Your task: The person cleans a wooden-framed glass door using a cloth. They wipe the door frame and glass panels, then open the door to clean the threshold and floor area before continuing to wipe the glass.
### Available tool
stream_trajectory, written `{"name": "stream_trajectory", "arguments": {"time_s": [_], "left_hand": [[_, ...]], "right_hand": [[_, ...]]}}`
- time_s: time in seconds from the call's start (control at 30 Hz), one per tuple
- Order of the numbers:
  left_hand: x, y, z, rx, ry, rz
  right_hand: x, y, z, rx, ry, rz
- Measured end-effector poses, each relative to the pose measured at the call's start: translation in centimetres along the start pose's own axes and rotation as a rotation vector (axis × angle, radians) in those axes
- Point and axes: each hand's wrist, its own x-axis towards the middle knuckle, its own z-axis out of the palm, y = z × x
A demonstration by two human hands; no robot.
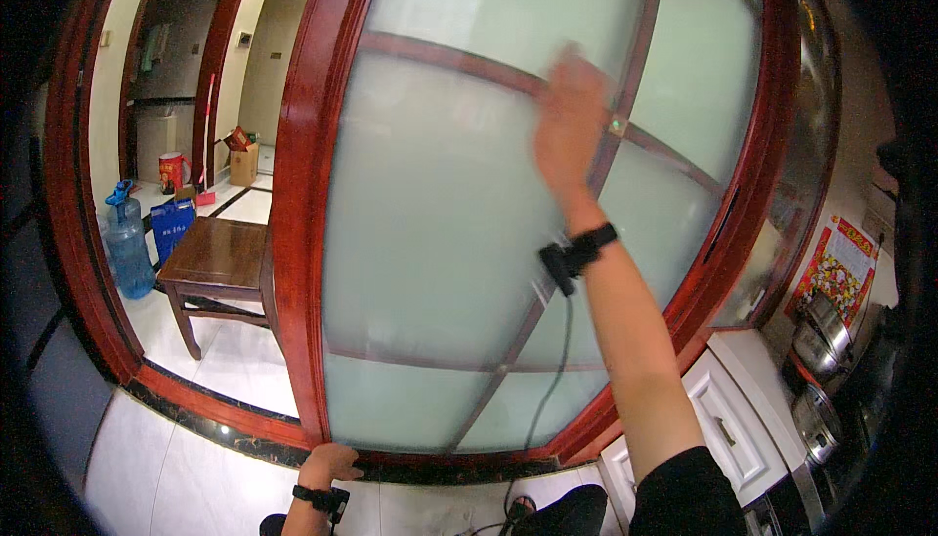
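A frosted glass door panel [440, 228] in a red-brown wooden frame stands before me. My right hand [573, 122], blurred, is raised in front of the glass near a crossing of its dark bars; whether it holds a thin cloth or touches the pane is unclear. A black strap with a small device [579, 254] and a hanging cable is on that wrist. Low down, my left hand [333, 461] is at the bottom corner of the door frame, its fingers bent and partly hidden; a similar strap [322, 501] sits on its wrist.
Through the opening at left stand a wooden stool [223, 250], a blue water bottle [130, 250], a blue bag [172, 224] and a cardboard box [243, 164]. At right are a white cabinet [733, 419] and metal pots [821, 338]. The cable [546, 397] hangs to the floor.
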Motion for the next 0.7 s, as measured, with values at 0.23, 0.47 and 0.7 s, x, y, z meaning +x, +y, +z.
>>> {"name": "stream_trajectory", "arguments": {"time_s": [0.23,0.47,0.7], "left_hand": [[1.3,-1.5,1.3,0.01,0.028,0.069],[-0.1,-0.6,0.4,-0.032,0.025,-0.015],[-0.9,-0.6,0.4,-0.061,0.131,0.037]], "right_hand": [[-0.1,-17.6,3.6,0.535,-0.198,-0.413],[-0.5,-2.9,-0.7,0.07,-0.112,-0.079],[0.4,0.0,2.0,-0.177,0.092,0.223]]}}
